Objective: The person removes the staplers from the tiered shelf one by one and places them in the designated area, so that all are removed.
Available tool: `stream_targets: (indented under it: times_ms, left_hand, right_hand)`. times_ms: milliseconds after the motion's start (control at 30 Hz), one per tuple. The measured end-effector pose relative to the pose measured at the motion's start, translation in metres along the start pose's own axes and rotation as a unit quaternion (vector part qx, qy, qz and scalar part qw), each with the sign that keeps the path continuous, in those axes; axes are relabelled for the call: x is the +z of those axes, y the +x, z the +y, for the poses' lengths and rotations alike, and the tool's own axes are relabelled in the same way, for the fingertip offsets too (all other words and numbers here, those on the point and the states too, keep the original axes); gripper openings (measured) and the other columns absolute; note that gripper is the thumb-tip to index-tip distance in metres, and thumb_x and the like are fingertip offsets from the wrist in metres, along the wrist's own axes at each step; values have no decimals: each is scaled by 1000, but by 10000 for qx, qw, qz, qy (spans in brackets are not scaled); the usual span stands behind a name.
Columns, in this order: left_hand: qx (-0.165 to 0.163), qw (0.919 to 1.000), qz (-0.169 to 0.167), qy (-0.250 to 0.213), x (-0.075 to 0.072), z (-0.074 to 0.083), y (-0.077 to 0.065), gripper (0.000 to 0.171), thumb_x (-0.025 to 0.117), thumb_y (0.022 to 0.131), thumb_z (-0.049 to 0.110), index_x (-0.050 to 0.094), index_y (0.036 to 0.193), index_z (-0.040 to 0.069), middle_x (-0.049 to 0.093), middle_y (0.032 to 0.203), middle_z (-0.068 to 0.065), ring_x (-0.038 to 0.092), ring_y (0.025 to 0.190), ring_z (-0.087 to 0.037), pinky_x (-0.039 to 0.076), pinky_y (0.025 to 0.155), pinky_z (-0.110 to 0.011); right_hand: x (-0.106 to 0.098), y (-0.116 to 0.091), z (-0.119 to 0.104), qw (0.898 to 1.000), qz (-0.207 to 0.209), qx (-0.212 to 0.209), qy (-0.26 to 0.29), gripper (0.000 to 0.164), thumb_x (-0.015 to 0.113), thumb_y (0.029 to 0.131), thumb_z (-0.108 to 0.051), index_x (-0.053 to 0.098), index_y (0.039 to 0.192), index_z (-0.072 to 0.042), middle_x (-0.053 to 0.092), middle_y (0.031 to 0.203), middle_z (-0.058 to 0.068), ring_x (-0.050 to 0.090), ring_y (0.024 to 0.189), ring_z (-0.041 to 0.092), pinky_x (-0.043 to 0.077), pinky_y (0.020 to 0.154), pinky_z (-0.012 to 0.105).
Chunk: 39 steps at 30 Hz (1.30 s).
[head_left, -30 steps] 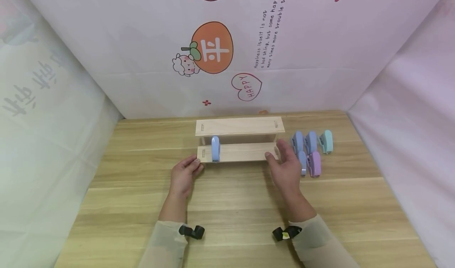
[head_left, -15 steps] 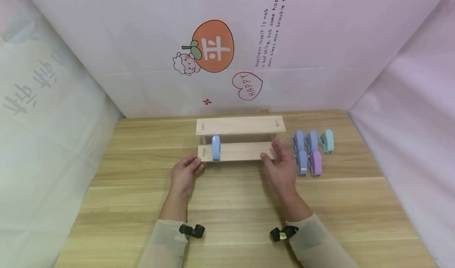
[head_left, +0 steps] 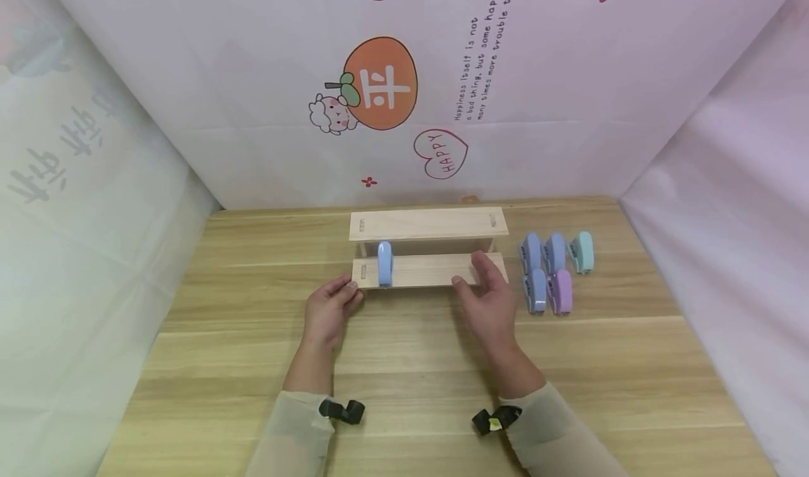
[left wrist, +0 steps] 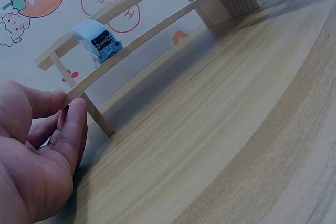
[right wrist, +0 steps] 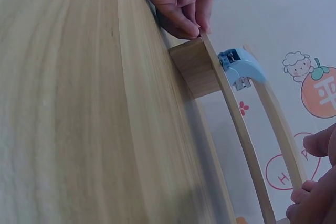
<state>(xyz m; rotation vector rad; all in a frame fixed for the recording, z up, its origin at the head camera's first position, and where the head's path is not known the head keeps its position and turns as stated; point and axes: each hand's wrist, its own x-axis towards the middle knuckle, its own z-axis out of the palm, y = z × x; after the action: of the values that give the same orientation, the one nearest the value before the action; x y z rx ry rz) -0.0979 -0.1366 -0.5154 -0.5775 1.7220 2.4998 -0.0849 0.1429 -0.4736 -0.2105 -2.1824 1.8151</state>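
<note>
A two-tier wooden shelf (head_left: 430, 270) stands at the back of the table, with one blue stapler (head_left: 385, 263) set near the left end of its lower board. My left hand (head_left: 326, 315) pinches the front left corner of that board between thumb and fingers, as the left wrist view shows close up. Over the right part of the lower board is my right hand (head_left: 493, 312), thumb and fingers spread apart and holding nothing. In the right wrist view, part of the right hand (right wrist: 317, 198) shows at the edge, to the right of the stapler (right wrist: 242, 69).
Right of the shelf, several staplers stand in two rows: blue ones (head_left: 534, 291), a purple one (head_left: 560, 291) and a mint green one (head_left: 582, 252). A printed white cloth (head_left: 537, 154) hangs behind the wood-grain table (head_left: 404, 379).
My right hand has moved left from the right end of the lower board, uncovering that end and the nearest blue stapler. My left hand and the shelf stay in place.
</note>
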Motion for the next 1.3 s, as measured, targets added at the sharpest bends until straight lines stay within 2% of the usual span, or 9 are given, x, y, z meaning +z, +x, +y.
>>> stream_targets:
  times_ms: [433,733,1067,1300]
  left_hand:
    - [-32,10000,1,6,-1,1,-1,37,65,99,-3,59,135,-9,60,133,-22,69,114,-31,60,99,-29]
    - [-12,10000,-9,-81,-2,-1,1,38,66,99,-3,59,135,-10,60,133,-23,69,113,-32,60,99,-31]
    - [-11,9999,-41,-105,-2,0,1,38,67,98,-4,59,135,-10,59,135,-22,70,111,-30,60,99,-31]
    - [-7,9999,-70,-91,-2,1,0,38,66,99,-3,59,135,-10,59,136,-20,70,111,-29,60,100,-30]
  right_hand:
    - [13,-5,-4,9996,-249,5,-134,59,79,92,-10,56,146,-5,57,150,7,48,143,19,38,121,27]
    - [22,-8,-5,9989,-380,-213,-186,60,79,92,-12,54,147,-6,55,151,7,48,143,20,38,121,27]
    - [31,-11,-8,9988,-477,-102,-61,60,78,93,-11,54,148,-8,55,152,4,46,144,17,37,122,27]
    - [36,-11,-9,9983,-504,-274,-94,59,79,93,-10,55,147,-7,56,150,5,49,142,17,39,120,26]
